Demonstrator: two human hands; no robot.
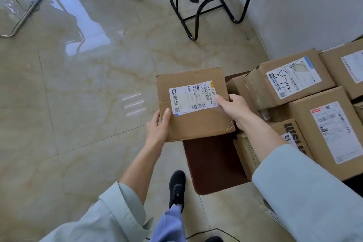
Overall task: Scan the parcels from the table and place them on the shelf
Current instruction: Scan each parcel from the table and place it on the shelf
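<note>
Both hands hold one cardboard parcel (193,104) over the tabletop (212,163) edge, label (193,96) up. The left hand (158,125) clasps its near-left corner, thumb on top; the right hand (233,108) clasps the right edge. It looks stiff and fairly light; opposite edges suit the grip, clear of the barcode. Stacked parcels (306,108) lie just right of the right-hand grip
</note>
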